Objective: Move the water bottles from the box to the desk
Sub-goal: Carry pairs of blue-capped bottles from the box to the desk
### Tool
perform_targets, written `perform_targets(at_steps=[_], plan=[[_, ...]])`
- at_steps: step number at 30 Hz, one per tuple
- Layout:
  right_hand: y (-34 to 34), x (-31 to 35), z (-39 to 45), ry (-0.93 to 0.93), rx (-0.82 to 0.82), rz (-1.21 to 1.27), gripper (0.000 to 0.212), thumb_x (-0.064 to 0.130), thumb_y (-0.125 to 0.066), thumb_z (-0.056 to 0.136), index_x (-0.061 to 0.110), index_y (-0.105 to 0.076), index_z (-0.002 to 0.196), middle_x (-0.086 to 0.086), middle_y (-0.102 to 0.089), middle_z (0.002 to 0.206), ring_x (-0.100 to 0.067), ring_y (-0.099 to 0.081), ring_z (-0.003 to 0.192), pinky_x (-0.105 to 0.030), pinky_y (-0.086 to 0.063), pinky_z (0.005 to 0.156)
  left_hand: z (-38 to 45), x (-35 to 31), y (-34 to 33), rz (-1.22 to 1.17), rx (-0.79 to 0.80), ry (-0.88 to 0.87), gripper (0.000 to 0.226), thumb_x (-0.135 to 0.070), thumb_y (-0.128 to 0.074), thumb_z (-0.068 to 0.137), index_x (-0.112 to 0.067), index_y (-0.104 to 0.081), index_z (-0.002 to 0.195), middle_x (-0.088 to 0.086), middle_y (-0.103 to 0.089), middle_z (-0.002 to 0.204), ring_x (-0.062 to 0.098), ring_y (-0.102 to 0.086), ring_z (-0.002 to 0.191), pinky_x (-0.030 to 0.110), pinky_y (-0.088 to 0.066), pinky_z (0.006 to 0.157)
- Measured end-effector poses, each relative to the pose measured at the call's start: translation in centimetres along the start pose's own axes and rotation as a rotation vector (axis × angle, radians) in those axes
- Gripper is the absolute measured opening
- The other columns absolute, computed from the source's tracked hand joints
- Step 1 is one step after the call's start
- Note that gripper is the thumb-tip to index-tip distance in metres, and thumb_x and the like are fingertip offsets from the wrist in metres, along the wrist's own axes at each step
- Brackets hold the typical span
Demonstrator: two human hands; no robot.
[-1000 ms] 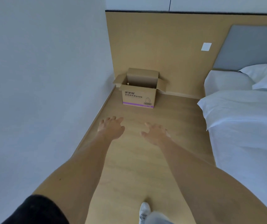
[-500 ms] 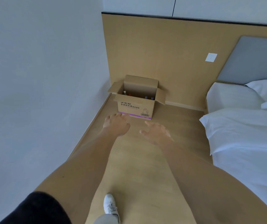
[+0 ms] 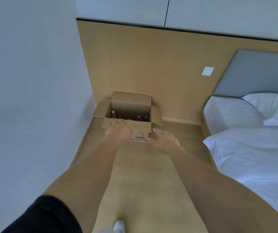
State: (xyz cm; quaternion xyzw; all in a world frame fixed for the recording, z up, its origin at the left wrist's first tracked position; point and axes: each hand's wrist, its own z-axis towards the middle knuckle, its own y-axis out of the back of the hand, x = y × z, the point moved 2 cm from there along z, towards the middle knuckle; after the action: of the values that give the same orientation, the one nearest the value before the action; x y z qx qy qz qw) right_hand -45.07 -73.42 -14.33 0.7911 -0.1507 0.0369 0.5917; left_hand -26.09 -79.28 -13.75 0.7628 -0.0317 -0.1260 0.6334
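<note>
Bottom of frame, I see a white shoe [image 3: 119,225] on the wood floor [image 3: 145,182] and a black sleeve [image 3: 45,216] at lower left. Both my arms run up the middle. My left hand [image 3: 118,130] shows in front of the box's near face, fingers relaxed and spread, gripping nothing; whether it touches the cardboard I cannot tell. My right hand [image 3: 164,139] hangs just right of the box's lower corner, fingers loosely spread, also empty.

The box [image 3: 140,130] sits on the floor in the centre, flaps open, tucked into the corner by the wood panel [image 3: 134,64]. Inside, the bottles [image 3: 139,117] stand upright: a pale cap and a red one at left, two purple caps at right. None is out yet, as I judge it.

Bed [image 3: 245,143] fills the right side, with a socket [image 3: 207,71] on the panel above.

Risks, as I read them: the bottles stand close together, so a hasty reach could knock neighbours over. The near flap folds toward me and could catch a wrist. Wet or smooth plastic might slip from a loose grip.

Hard to see: only caps and shoulders show; the near wall hides the rest and any bottles behind it. The counter is nowhere in frame. The box's print is mostly covered by my left hand.
</note>
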Motion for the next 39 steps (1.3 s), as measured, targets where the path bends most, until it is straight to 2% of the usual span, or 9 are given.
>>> perform_targets(at_steps=[3,8,13,17,23,31,39], plan=[[0.7,1.8,3.9,-0.011,0.007,0.032,0.06,0.053,-0.046,0.096,0.032,-0.034,0.151,-0.005,-0.045,0.149,-0.031,-0.043,0.135,-0.044,-0.038,0.105,4.4,1.6,0.7,0.0,0.021,-0.023,0.039,-0.028,-0.041,0.099,-0.022,-0.045,0.137,0.009,-0.055,0.131,0.034,-0.052,0.12,0.048,-0.044,0.097],[1.3,3.1,9.2,-0.054,0.041,0.053,0.063,0.054,-0.046,0.096,0.033,-0.03,0.154,-0.004,-0.041,0.153,-0.03,-0.039,0.138,-0.044,-0.035,0.109,10.0,3.3,0.3,0.034,0.082,-0.039,0.05,-0.03,-0.039,0.1,-0.026,-0.036,0.15,0.01,-0.051,0.139,0.035,-0.049,0.126,0.049,-0.041,0.102],[1.5,3.5,15.0,-0.072,0.074,0.056,0.063,0.053,-0.05,0.096,0.032,-0.033,0.152,-0.002,-0.04,0.154,-0.03,-0.037,0.14,-0.045,-0.034,0.109,15.5,4.5,-0.3,0.01,0.106,-0.034,0.054,-0.031,-0.039,0.099,-0.028,-0.033,0.153,0.009,-0.049,0.143,0.034,-0.048,0.128,0.049,-0.04,0.104],[1.0,3.7,20.8,-0.07,0.101,0.062,0.053,0.046,-0.048,0.095,0.028,-0.043,0.144,-0.006,-0.049,0.146,-0.032,-0.043,0.134,-0.046,-0.038,0.103,20.6,5.7,-0.8,-0.004,0.095,-0.002,0.055,-0.032,-0.039,0.099,-0.03,-0.031,0.154,0.007,-0.049,0.142,0.032,-0.046,0.13,0.047,-0.037,0.108],[1.6,3.8,31.3,-0.013,0.176,0.083,0.061,0.055,-0.045,0.093,0.034,-0.034,0.15,-0.005,-0.047,0.144,-0.032,-0.044,0.132,-0.046,-0.04,0.106,29.8,7.4,-0.7,-0.018,0.11,0.106,0.053,-0.036,-0.04,0.101,-0.03,-0.032,0.153,0.006,-0.048,0.145,0.033,-0.045,0.13,0.045,-0.036,0.107],[4.1,2.3,41.3,0.073,0.231,0.06,0.064,0.058,-0.043,0.098,0.03,-0.03,0.154,-0.006,-0.046,0.148,-0.032,-0.045,0.133,-0.047,-0.043,0.107,39.3,5.8,-0.1,-0.031,0.171,0.149,0.055,-0.038,-0.038,0.102,-0.03,-0.027,0.155,0.008,-0.044,0.15,0.033,-0.043,0.133,0.049,-0.037,0.107],[4.3,-0.1,46.7,0.012,0.266,0.104,0.061,0.058,-0.042,0.098,0.032,-0.032,0.152,-0.006,-0.05,0.142,-0.032,-0.048,0.129,-0.046,-0.045,0.104,44.9,5.5,0.0,-0.019,0.239,0.154,0.054,-0.036,-0.038,0.103,-0.03,-0.027,0.156,0.007,-0.044,0.149,0.032,-0.043,0.132,0.05,-0.039,0.107]])
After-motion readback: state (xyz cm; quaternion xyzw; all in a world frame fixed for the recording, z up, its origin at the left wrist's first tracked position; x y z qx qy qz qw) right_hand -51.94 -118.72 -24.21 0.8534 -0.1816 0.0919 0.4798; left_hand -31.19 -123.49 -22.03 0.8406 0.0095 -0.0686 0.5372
